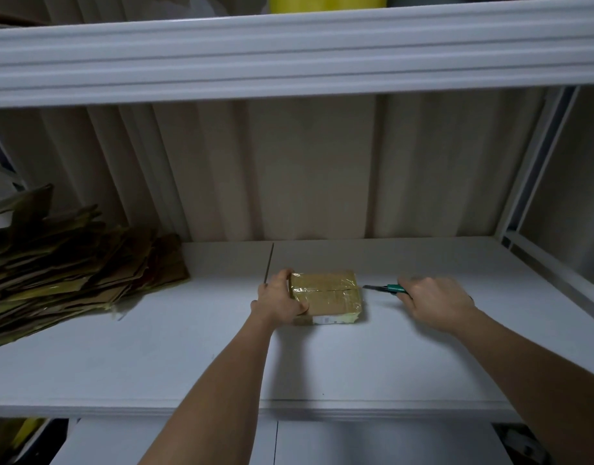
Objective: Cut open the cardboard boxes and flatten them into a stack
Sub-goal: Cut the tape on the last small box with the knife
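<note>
At centre frame, on the white shelf (423, 347), sits one small cardboard box (326, 293), sealed in glossy tape and not yet cut. The left hand (280, 302) grips its left end, fingers curled round the corner, steadying it. The right hand (436, 302) holds a green-handled utility knife (386, 288), fingers wrapped on the handle, blade pointing at the box's right edge; whether the tip touches the tape is hard to tell. At the left of the frame a tall, untidy stack of flattened cardboard (64, 270) suggests much of the job is done; this box is left to slit and flatten. Behind runs a ribbed pale wall, another white shelf overhead with something yellow on it.
</note>
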